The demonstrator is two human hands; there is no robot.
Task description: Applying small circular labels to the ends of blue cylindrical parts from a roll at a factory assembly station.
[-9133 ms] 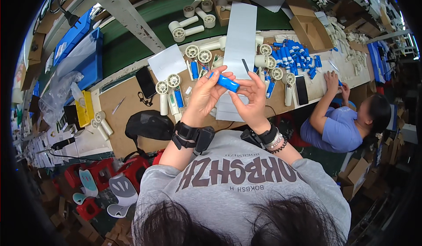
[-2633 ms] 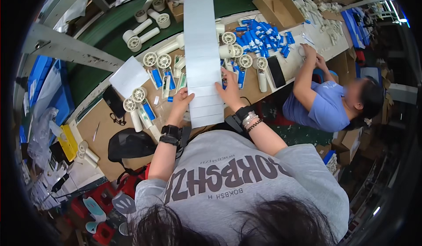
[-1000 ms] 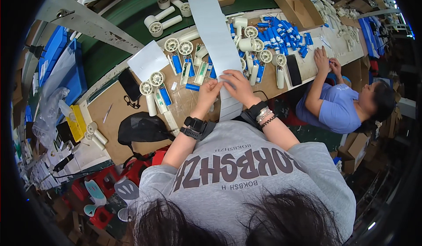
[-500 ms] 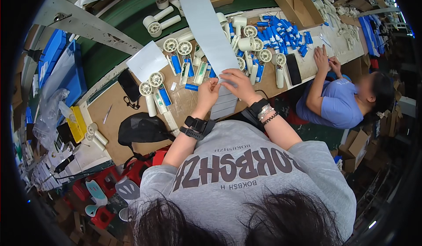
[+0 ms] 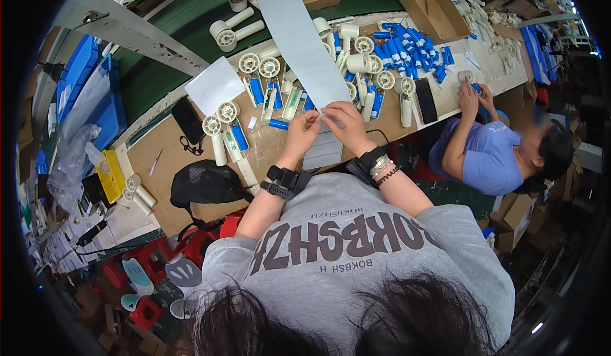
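A long white paper strip (image 5: 299, 38) runs from the far side of the bench down to my hands. Below them it continues as a greyish section (image 5: 323, 151) with crosswise lines, near my shirt. My left hand (image 5: 301, 132) pinches the strip's left edge with thumb and forefinger. The fingers of my right hand (image 5: 347, 127) are bent over the strip, thumb and forefinger tips meeting close to the left fingertips. Whether a small piece sits between the fingertips is too fine to make out. A blue battery cell (image 5: 279, 124) lies just beside my left hand.
White handheld fan bodies (image 5: 227, 111), some with blue cells, surround the strip. A heap of blue cells (image 5: 407, 47) lies far right beside a cardboard box (image 5: 433, 12). Phones (image 5: 425, 100), a black cap (image 5: 207, 184) and a white sheet (image 5: 215, 85) are on the bench. A co-worker (image 5: 487, 152) sits right.
My hands stay at nearly the same spot on the strip, with only slight finger movement. The co-worker's hands, earlier low at the bench edge, now hold up a white part with a blue cell.
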